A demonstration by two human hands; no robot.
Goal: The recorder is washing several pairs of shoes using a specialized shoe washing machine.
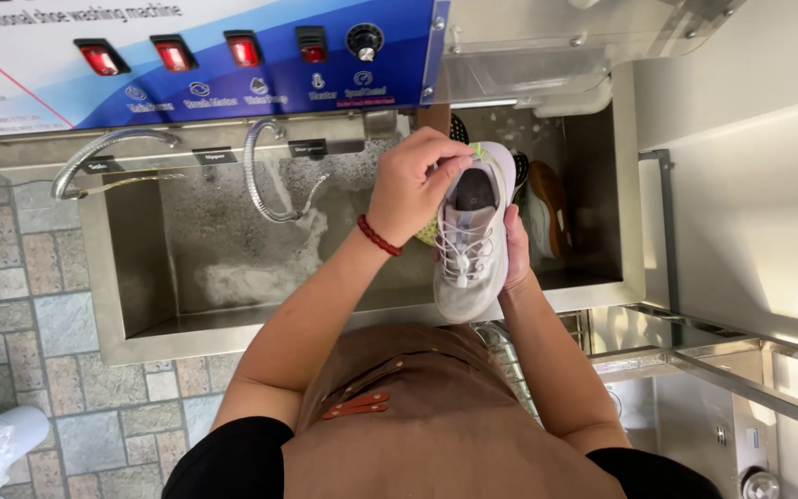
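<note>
Bright even daylight, sharp focus, glare on white wall (750, 185) right, mild wide-angle edge bending

Sink basin (140, 277): brushed stainless steel, dull sheen, wet and flecked with foam; the two hoses (265, 180) are ribbed bright metal. Sneaker (470, 236) is pale matt mesh cloth with thin cord laces (sole looks like smooth rubber); control panel (233, 83) is glossy printed plastic with shiny red rocker switches. Apron (436, 416) is brown matt woven cloth, floor (20, 277) rough grey stone pavers.
</note>
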